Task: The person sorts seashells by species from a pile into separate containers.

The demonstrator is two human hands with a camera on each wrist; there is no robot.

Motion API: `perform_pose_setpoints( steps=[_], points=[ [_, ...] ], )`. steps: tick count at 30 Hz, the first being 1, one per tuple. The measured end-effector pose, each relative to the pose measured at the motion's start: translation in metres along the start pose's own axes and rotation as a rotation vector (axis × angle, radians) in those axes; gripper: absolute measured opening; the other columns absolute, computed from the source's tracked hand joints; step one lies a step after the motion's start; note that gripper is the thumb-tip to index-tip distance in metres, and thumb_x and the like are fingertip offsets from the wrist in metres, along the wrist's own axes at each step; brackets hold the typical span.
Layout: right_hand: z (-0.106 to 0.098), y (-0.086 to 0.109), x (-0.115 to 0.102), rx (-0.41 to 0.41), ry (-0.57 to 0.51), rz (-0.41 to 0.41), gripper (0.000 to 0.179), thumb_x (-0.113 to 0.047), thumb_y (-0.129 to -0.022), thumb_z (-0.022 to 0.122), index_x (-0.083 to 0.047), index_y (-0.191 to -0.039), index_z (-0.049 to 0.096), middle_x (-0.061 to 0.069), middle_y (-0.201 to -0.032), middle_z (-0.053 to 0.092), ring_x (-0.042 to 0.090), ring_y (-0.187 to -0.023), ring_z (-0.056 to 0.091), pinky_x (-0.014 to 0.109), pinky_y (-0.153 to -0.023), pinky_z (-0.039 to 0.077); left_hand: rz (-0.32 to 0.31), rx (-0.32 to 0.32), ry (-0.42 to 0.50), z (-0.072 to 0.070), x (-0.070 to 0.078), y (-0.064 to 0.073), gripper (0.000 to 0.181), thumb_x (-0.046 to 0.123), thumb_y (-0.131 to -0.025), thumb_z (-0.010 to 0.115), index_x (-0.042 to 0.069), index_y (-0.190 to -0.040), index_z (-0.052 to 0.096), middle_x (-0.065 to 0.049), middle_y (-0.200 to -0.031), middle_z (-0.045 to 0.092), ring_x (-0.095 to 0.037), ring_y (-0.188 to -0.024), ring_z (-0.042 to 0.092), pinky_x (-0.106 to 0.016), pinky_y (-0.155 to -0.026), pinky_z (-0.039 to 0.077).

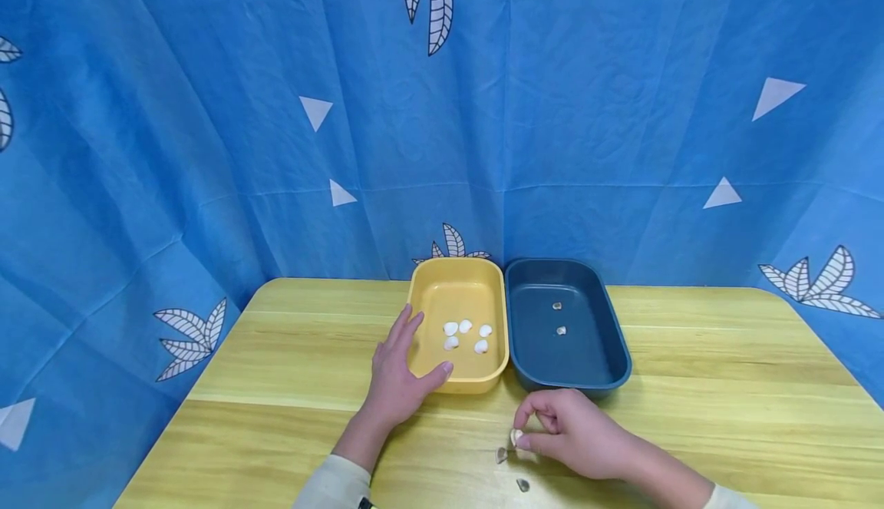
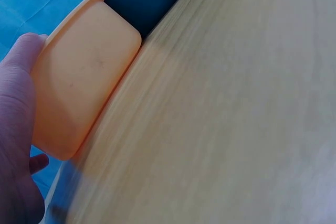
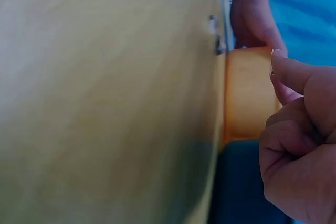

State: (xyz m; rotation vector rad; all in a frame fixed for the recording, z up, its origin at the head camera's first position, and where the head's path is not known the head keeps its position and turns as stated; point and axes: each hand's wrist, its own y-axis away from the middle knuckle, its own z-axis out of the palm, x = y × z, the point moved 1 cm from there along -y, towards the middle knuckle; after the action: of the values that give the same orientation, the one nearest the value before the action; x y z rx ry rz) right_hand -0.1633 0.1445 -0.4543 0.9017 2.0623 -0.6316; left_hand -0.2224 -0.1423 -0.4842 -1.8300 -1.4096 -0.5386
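My left hand rests along the left side and front corner of a yellow tray, fingers spread and nearly straight, thumb over the front rim. Several white seashells lie inside that tray. With thumb and index finger, my right hand pinches a small pale seashell above the table, in front of a dark blue tray. The right wrist view shows this shell edge-on at the fingertips. Two darker seashells, a brownish one and a grey one, lie on the table by the right hand.
The two trays stand side by side at the back of the wooden table. Inside the blue tray are two small brownish shells. Behind the table hangs a blue curtain with white leaf and triangle prints.
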Motion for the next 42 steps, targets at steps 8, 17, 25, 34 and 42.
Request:
perform_pose_setpoints(
  steps=[8,17,25,34,42],
  points=[
    [-0.016,0.000,-0.016,0.078,-0.028,-0.041,0.012,-0.031,-0.090,0.075,-0.023,-0.096,0.069,-0.013,-0.060,0.026,0.000,-0.053,0.029,0.023,-0.058,0.046,0.014,0.007,0.004,0.000,-0.001,0.000,0.089,0.053,-0.082,0.075,0.015,-0.154,0.039,0.007,-0.164,0.017,-0.028,-0.145,0.027,-0.062,-0.114,0.009],
    [-0.040,-0.005,-0.027,0.191,0.012,-0.001,0.012,-0.031,-0.089,0.077,-0.023,-0.095,0.069,-0.012,-0.060,0.023,0.005,-0.051,0.028,0.026,-0.055,0.045,0.014,0.009,0.009,0.000,0.000,0.000,0.088,0.053,-0.082,0.075,0.015,-0.154,0.039,0.006,-0.164,0.018,-0.027,-0.145,0.028,-0.061,-0.114,0.008],
    [-0.066,-0.016,-0.020,0.317,0.070,0.019,0.012,-0.024,-0.089,0.078,-0.020,-0.098,0.070,-0.013,-0.058,0.023,0.006,-0.047,0.024,0.028,-0.060,0.047,0.012,0.014,0.009,0.001,-0.002,0.000,0.088,0.053,-0.082,0.075,0.016,-0.154,0.040,0.007,-0.164,0.018,-0.027,-0.145,0.027,-0.060,-0.114,0.009],
    [-0.096,-0.031,-0.007,0.459,0.132,0.086,0.014,-0.026,-0.091,0.076,-0.016,-0.100,0.070,-0.005,-0.054,0.025,0.019,-0.041,0.028,0.033,-0.044,0.030,0.013,0.016,0.020,0.002,-0.002,0.001,0.087,0.051,-0.082,0.076,0.015,-0.153,0.040,0.006,-0.164,0.018,-0.028,-0.144,0.028,-0.061,-0.114,0.010],
    [-0.106,-0.047,0.007,0.517,0.136,0.139,0.024,-0.035,-0.093,0.073,-0.013,-0.102,0.070,-0.001,-0.055,0.028,0.024,-0.042,0.031,0.035,-0.043,0.030,0.007,0.015,0.013,0.001,-0.002,0.000,0.088,0.051,-0.082,0.076,0.016,-0.153,0.040,0.007,-0.164,0.018,-0.029,-0.144,0.028,-0.061,-0.114,0.009]
  ],
)
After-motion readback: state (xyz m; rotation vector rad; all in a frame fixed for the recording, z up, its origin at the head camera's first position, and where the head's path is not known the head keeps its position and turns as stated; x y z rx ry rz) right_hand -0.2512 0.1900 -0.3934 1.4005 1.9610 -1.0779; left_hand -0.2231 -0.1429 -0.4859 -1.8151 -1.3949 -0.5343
